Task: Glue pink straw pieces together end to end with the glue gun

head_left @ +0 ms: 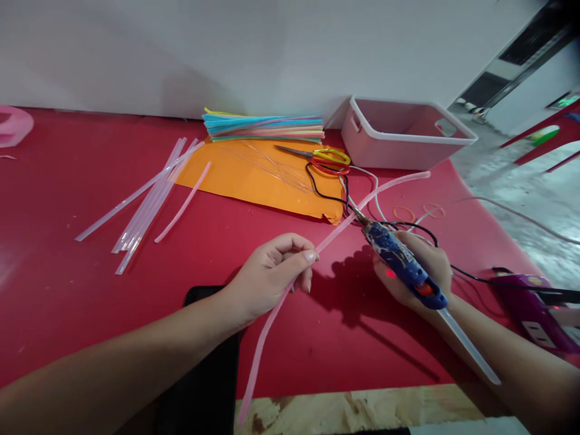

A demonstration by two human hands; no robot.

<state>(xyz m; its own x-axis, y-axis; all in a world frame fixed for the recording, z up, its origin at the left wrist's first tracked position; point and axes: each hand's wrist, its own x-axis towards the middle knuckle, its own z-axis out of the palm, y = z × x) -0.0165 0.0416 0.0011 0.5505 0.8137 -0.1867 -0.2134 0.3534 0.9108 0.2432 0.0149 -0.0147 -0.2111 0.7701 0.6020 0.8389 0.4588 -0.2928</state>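
Note:
Between thumb and fingers, my left hand (281, 272) pinches a long pink pipe cleaner (259, 350) near its middle. One end hangs toward the front edge and the other reaches up to the right. My right hand (423, 260) is wrapped round a blue hot glue gun (399, 257), with a translucent glue stick (469, 345) poking from its back. The gun's nozzle meets or lies just over the pipe cleaner; I cannot tell whether they touch. A shorter pink pipe cleaner (183, 205) lies on the red table (58, 290) to the left.
Several glue sticks (151, 202) lie at left. Behind are an orange envelope (254, 175), scissors (330, 160), bundled coloured pipe cleaners (263, 128) and a pink basket (394, 148). Rubber bands (404, 214), cords and a purple power strip (530, 308) are right; a black object (203, 368) is in front.

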